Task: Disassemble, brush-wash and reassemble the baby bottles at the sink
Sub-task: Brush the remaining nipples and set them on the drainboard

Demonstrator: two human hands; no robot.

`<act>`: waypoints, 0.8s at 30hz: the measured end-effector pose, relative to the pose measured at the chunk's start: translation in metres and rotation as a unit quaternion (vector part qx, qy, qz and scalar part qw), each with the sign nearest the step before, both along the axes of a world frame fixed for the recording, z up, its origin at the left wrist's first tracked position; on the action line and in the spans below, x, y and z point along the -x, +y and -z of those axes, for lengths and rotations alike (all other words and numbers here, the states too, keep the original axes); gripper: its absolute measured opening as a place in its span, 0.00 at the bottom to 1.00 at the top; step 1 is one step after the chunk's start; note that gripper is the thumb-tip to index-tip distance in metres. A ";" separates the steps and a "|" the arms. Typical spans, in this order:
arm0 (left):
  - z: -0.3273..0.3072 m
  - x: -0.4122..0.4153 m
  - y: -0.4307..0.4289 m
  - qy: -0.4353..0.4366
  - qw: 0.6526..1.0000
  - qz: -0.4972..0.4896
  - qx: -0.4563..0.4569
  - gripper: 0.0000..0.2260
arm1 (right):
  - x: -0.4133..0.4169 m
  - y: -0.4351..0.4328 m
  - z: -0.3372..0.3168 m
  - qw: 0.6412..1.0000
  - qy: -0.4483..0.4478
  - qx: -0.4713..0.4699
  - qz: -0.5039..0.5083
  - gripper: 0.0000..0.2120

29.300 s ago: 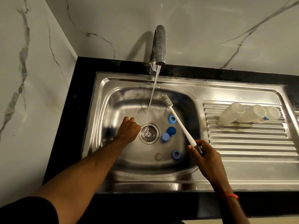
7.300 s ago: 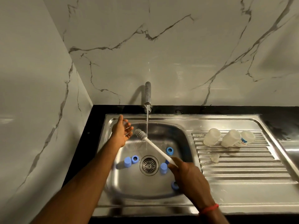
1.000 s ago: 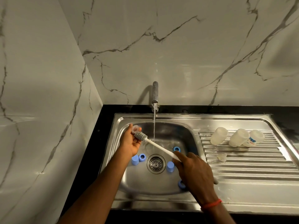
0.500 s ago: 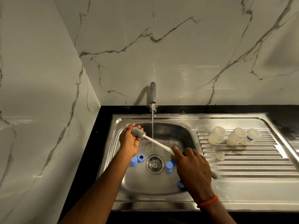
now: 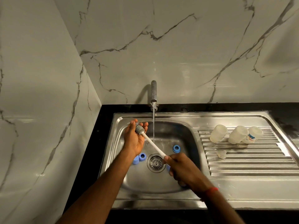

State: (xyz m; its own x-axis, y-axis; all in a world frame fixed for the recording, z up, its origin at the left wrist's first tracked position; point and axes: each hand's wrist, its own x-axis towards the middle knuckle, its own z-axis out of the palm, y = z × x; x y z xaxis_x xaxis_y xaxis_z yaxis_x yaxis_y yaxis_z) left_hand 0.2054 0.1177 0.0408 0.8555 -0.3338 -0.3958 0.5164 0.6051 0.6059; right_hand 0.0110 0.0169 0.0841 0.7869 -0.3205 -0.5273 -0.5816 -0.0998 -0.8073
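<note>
**Hands and tool.** The bottle brush (image 5: 152,144) is gripped at its handle end by the right hand (image 5: 182,168), lower centre of the frame, with the fingers curled closed around the white shaft. The grey brush head is laid in the left hand (image 5: 134,140), centre left, which is held palm-up above the basin. Its fingers (image 5: 145,125) and thumb are half-curled and cupped about the head. Whether a small clear part is held there cannot be told. The tap (image 5: 153,92) is running, and the stream falls just to the right of the brush shaft.

**Parts.** Disassembly is judged complete. Three bottle bodies (image 5: 238,134) are laid on their sides, without tops, close together at the upper right on the drainboard (image 5: 242,167). One clear teat (image 5: 222,154) is set just below them. Blue collars (image 5: 176,148) and a blue cap (image 5: 135,160) are scattered in the sink (image 5: 145,183) around the drain (image 5: 156,162). A further blue piece is partly hidden beneath the right hand.

**Progress.** Washing is judged to be at the small-parts stage. The blue parts are judged to be awaiting the brush. Whether the bodies are already washed cannot be confirmed. Reassembly is not yet begun.
</note>
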 end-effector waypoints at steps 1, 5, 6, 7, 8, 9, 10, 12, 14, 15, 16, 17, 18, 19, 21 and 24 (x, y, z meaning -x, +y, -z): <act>-0.001 0.001 0.001 0.003 1.000 0.008 0.010 0.10 | 0.000 -0.002 -0.001 0.993 0.022 -0.113 0.028 0.18; -0.008 0.001 0.001 0.012 0.999 0.031 0.034 0.10 | 0.001 -0.006 -0.003 0.987 -0.005 -0.155 0.037 0.16; -0.011 -0.003 0.001 0.019 0.999 0.033 0.018 0.10 | 0.002 -0.006 0.001 0.999 -0.031 -0.020 0.004 0.15; -0.013 -0.008 0.002 0.031 0.999 0.036 -0.010 0.10 | 0.003 -0.006 0.004 0.983 -0.056 0.173 -0.027 0.13; -0.014 -0.014 0.003 0.050 0.997 0.038 -0.033 0.10 | 0.006 -0.008 0.011 0.926 -0.081 0.365 -0.051 0.11; -0.016 -0.020 0.005 0.066 0.996 0.043 -0.053 0.11 | 0.009 -0.008 0.017 0.856 -0.090 0.505 -0.065 0.12; -0.016 -0.025 0.005 0.073 0.994 0.045 -0.066 0.12 | 0.012 -0.008 0.023 0.795 -0.113 0.592 -0.067 0.15; -0.017 -0.028 0.004 0.074 0.994 0.033 -0.069 0.15 | 0.013 -0.007 0.030 0.743 -0.142 0.648 -0.086 0.20; -0.020 -0.026 0.001 0.088 0.996 0.007 -0.031 0.17 | 0.010 -0.009 0.032 0.732 -0.154 0.654 -0.111 0.22; -0.023 -0.025 -0.001 0.094 0.996 0.000 -0.009 0.18 | 0.009 -0.008 0.029 0.740 -0.153 0.643 -0.124 0.21; -0.025 -0.026 -0.003 0.092 0.996 -0.001 0.012 0.19 | 0.007 -0.005 0.022 0.770 -0.149 0.607 -0.128 0.17; -0.027 -0.025 -0.003 0.085 0.996 0.007 0.030 0.19 | 0.004 -0.004 0.015 0.838 -0.147 0.512 -0.119 0.13; -0.028 -0.025 -0.002 0.077 0.995 0.021 0.053 0.20 | 0.002 -0.007 0.009 0.925 -0.133 0.342 -0.097 0.10; -0.028 -0.024 0.000 0.068 0.994 0.039 0.078 0.21 | 0.001 -0.010 0.004 0.987 -0.103 0.115 -0.054 0.11; -0.027 -0.021 0.004 0.049 0.988 0.078 0.123 0.23 | 0.003 -0.016 -0.001 0.980 -0.018 -0.197 0.011 0.13; -0.026 -0.017 0.003 0.031 0.989 0.104 0.095 0.23 | 0.007 -0.027 0.001 0.987 -0.031 -0.160 -0.009 0.11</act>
State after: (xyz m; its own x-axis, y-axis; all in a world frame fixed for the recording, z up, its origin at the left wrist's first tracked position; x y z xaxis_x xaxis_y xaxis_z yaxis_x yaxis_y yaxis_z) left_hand 0.2221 0.1203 0.0668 0.7363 -0.5744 -0.3576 0.6746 0.5816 0.4546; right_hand 0.0039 -0.0099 0.0834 0.8253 -0.1309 -0.5494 -0.5299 0.1571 -0.8334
